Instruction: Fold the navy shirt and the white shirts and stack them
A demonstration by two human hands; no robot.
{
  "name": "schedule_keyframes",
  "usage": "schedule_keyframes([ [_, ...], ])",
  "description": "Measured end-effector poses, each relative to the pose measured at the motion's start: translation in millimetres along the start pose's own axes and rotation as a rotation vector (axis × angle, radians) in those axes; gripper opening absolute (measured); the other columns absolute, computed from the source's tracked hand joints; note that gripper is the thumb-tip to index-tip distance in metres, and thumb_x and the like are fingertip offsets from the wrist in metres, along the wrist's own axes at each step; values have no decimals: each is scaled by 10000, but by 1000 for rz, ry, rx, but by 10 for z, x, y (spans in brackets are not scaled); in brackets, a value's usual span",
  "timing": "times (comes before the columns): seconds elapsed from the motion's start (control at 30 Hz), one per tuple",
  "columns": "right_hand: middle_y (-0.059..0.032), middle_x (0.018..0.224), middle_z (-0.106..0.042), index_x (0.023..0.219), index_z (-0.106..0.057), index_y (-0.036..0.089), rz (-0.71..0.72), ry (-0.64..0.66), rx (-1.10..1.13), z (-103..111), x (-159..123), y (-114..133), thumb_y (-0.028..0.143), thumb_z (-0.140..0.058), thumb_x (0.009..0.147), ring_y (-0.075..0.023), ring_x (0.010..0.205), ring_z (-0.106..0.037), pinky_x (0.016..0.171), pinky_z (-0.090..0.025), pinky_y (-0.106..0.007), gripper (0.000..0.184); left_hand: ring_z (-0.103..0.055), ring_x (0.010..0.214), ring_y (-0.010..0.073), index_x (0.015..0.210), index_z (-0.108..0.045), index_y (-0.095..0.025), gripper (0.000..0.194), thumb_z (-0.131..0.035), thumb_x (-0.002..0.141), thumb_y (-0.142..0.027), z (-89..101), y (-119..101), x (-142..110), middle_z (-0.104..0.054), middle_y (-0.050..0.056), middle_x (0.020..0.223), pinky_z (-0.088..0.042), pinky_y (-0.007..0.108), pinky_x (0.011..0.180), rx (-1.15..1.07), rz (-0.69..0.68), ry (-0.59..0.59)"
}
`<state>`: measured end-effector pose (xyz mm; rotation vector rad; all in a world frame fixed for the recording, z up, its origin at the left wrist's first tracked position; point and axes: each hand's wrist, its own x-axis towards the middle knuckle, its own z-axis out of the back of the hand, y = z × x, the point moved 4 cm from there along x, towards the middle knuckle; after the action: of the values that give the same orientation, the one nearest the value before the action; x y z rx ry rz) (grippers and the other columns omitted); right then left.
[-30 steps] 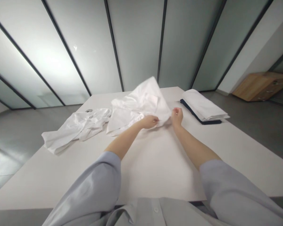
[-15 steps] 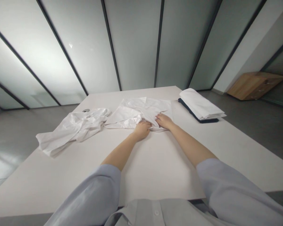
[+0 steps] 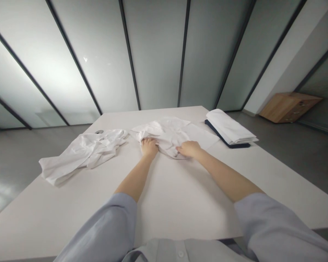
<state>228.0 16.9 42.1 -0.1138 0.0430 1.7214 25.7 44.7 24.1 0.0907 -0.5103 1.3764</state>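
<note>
A crumpled white shirt (image 3: 169, 133) lies in the middle of the table, its cloth bunched in folds and one flat panel spread out to the right. At its near left edge, my left hand (image 3: 149, 147) has its fingers curled into the fabric. My right hand (image 3: 190, 149) is closed on the near right part, thumb and fingers pinching the cloth. Folds hide some of the fingertips. Left of my left hand lies a second rumpled white garment (image 3: 84, 153), apart from both hands.
The white table (image 3: 186, 203) extends around my arms. On its right side, folded white cloth (image 3: 229, 125) is stacked on a dark folded piece (image 3: 239, 145). A small grey round object (image 3: 99, 131) sits behind the left garment. A wooden cabinet (image 3: 288, 107) stands on the floor beyond.
My hands have moved apart, the left one leftward. The shirt's cloth has shifted and bunched up, and a flat panel now reaches further right toward the folded stack.
</note>
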Motion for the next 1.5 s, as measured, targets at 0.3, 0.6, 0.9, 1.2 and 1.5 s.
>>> schedule_keyframes([
  [0.3,-85,1197,-691,1243,-653,193,571,-122,209,251,-107,214,261,-502,870,-227,1099,-632,962,-430,-306,408,-636,1080,248,1195,-592,-230,350,-406,921,-345,-39,166,68,-703,83,1086,-474,343,879,-269,307,189],
  [0.6,-109,1600,-224,1498,-351,265,99,-23,164,-329,465,-248,671,-403,889,-333,1458,-182,1136,-169,-575,733,-497,1279,281,1357,-444,-179,600,-594,839,-442,6,37,-10,-574,141,1342,-351,395,1060,-146,134,102],
  [0.9,-270,1516,-323,1464,-395,100,-370,0,242,-192,592,66,646,-331,910,-423,1384,-310,1041,-256,-661,781,-638,1045,255,1036,-671,-208,341,-470,898,-446,9,-346,-101,-718,80,1044,-412,383,965,-85,-109,190],
  [1.2,-119,1270,-644,1216,-659,201,185,47,113,106,592,-98,363,-457,926,-269,1146,-599,950,-437,-350,389,-453,1317,345,1218,-620,-166,670,-371,855,-672,-8,79,-7,-587,167,1339,-184,556,1140,125,138,343],
  [1.5,-208,1409,-502,1360,-508,115,-87,-136,43,-303,159,-209,450,-341,960,-350,1295,-438,1001,-378,-519,548,-330,1407,302,1336,-493,-199,627,-454,857,-601,-112,210,0,-446,128,1484,-199,500,1158,57,59,342],
])
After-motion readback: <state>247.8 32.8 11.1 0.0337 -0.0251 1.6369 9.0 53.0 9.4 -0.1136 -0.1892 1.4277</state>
